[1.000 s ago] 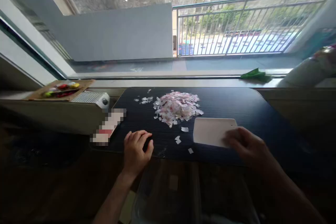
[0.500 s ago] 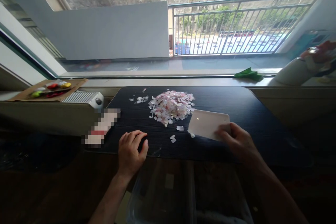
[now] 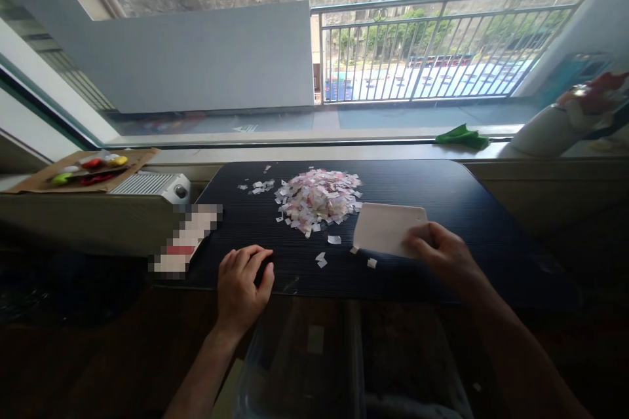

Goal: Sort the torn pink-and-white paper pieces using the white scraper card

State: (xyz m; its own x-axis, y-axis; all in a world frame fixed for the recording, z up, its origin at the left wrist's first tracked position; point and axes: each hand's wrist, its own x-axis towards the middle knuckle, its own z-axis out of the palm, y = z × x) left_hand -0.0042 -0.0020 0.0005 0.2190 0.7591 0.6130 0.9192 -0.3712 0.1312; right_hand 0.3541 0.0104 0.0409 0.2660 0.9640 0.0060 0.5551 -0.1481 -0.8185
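Note:
My right hand point(image 3: 436, 245) grips a flat white plastic scraper point(image 3: 386, 229) with a small hole near one corner. The scraper's left edge is by the right side of a heap of small white and pinkish paper scraps point(image 3: 319, 200) on the dark table point(image 3: 413, 180). Several loose paper scraps point(image 3: 334, 239) lie in front of the heap, one of them at the scraper's lower left corner. On the table's near edge rests my left hand point(image 3: 244, 281), its fingers loosely bent, thumb apart and nothing held.
Below the table's near edge is a clear plastic bin point(image 3: 356, 353). A blurred-out pale item point(image 3: 187, 242) lies at the table's left edge. A white heater-like box point(image 3: 157, 186) and cardboard point(image 3: 44, 173) stand farther left. A green cloth point(image 3: 462, 137) lies on the windowsill.
The scraper has shifted slightly relative to the table, and a scrap by its lower edge now lies in the open in front of it. My left hand stays put; the view has shifted a little.

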